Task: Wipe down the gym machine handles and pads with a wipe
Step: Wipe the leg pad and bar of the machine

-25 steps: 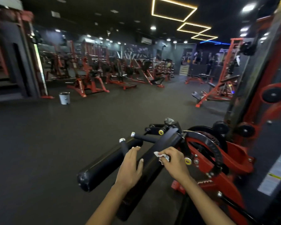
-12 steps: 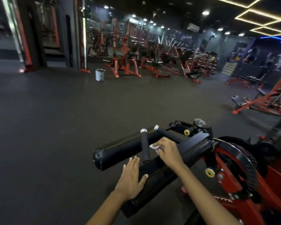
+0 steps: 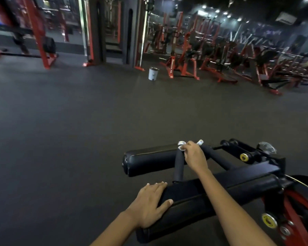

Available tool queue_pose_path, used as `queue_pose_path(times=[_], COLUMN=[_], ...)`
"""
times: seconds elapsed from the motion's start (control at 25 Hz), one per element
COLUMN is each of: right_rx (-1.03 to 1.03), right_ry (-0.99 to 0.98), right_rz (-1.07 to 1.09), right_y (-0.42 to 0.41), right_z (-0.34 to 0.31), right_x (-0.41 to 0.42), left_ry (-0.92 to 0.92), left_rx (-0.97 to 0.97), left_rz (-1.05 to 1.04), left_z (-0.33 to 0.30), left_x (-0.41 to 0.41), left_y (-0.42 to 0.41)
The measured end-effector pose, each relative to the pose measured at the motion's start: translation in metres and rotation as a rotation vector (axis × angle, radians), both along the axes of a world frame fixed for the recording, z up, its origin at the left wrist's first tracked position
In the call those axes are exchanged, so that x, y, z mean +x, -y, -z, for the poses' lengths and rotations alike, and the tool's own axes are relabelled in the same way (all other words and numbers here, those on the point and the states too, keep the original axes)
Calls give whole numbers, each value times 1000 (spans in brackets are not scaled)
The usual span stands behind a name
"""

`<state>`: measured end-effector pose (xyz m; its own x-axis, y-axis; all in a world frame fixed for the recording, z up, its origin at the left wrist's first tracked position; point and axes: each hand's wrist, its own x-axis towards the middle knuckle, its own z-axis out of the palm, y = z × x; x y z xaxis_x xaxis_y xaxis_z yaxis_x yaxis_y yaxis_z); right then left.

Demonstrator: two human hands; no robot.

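A black and red gym machine fills the lower right. My left hand (image 3: 150, 204) lies flat, fingers apart, on the end of the near black pad (image 3: 199, 206). My right hand (image 3: 194, 156) is closed near the top of the left black foam handle (image 3: 178, 166), with a sliver of white wipe (image 3: 181, 148) showing at its fingertips. A second foam handle (image 3: 215, 158) slants just right of that hand. Behind them lies the black roller pad (image 3: 149, 160).
The machine's red frame with yellow knobs (image 3: 269, 221) stands at the lower right. Dark rubber floor stretches ahead. A white bin (image 3: 153, 74) stands far off, beside rows of red machines (image 3: 220, 59) along the back wall.
My right hand slid with the wipe from the near pad up the left handle to its top. The left hand stayed on the near pad. The camera view swung left.
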<state>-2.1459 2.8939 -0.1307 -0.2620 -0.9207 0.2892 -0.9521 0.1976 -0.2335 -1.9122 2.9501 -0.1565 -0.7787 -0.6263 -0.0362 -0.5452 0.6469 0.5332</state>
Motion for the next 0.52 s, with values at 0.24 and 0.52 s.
queue_pose_path(times=[0.24, 0.52], right_rx=[13, 188], right_ry=[187, 350], right_rz=[-85, -194], right_y=[-42, -52], right_z=[12, -13], right_x=[11, 4], left_ry=[-46, -80], left_rx=[44, 55], left_rz=[3, -8], left_z=[6, 8], left_x=[-1, 0], left_y=[3, 2])
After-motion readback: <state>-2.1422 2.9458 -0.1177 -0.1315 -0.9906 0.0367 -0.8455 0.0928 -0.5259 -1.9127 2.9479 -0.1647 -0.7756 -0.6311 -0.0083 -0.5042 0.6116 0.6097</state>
